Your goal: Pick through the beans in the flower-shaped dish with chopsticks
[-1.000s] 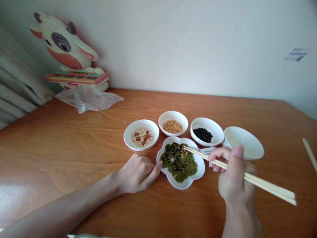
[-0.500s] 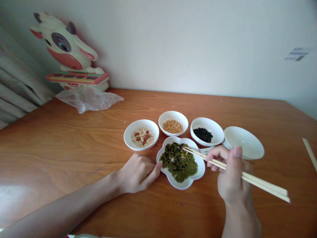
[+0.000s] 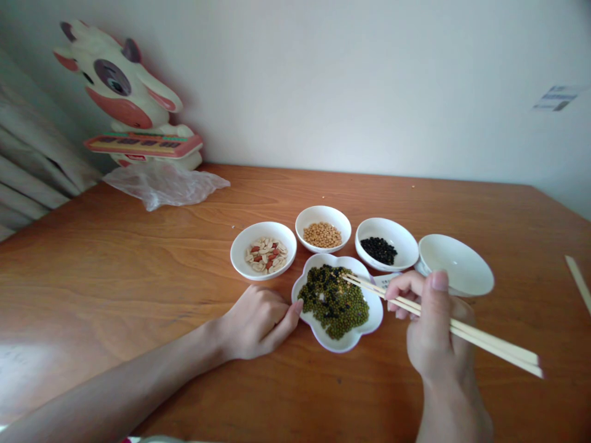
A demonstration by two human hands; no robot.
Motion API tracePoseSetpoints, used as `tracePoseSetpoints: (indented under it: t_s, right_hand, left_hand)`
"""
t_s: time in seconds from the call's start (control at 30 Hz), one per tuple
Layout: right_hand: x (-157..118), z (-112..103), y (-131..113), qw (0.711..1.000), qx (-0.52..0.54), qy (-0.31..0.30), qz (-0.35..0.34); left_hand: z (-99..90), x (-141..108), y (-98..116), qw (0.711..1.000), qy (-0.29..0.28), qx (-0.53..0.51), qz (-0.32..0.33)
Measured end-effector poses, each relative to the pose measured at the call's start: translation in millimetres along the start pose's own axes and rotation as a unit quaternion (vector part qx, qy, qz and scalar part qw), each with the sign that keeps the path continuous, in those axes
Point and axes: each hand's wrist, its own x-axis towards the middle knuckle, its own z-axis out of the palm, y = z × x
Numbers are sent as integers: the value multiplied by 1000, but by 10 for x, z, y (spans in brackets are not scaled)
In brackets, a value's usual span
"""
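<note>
A white flower-shaped dish (image 3: 349, 346) holds green mung beans (image 3: 347, 315) mixed with black and some yellow beans. At its left edge, my left hand (image 3: 259, 321) rests on the table, fingers curled, with the thumb tip pinching the rim. My right hand (image 3: 436, 332) is closed around a pair of chopsticks (image 3: 401, 303). Their tips reach into the upper part of the dish, among the yellow and black beans. Whether a bean is caught between the tips is too small to tell.
Behind the dish stand bowls of peanuts (image 3: 266, 255), yellow beans (image 3: 322, 235) and black beans (image 3: 378, 250), plus a white bowl (image 3: 462, 267) with nothing visible inside. A plastic bag (image 3: 161, 184) and cow toy (image 3: 133, 92) are back left. Another chopstick-like stick (image 3: 578, 283) lies far right.
Almost nothing differs. My right hand and the chopsticks have shifted very slightly to the right; my left hand stays on the dish's rim.
</note>
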Motion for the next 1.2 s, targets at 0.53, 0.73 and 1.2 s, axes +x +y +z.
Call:
tracePoseSetpoints:
  t_s: [0.53,0.73,1.2]
  right_hand:
    - [-26,7,-36,995,46,82,-37]
    - [-3,62,-119,975,74,203,-54]
    - [167,361,-385,968,153,200,-16]
  left_hand:
    - [-5,0,6,1000,2,2,0]
    - [-1,5,0,1000,0,3,0]
    - [3,-2,-2,1000,9,9,11]
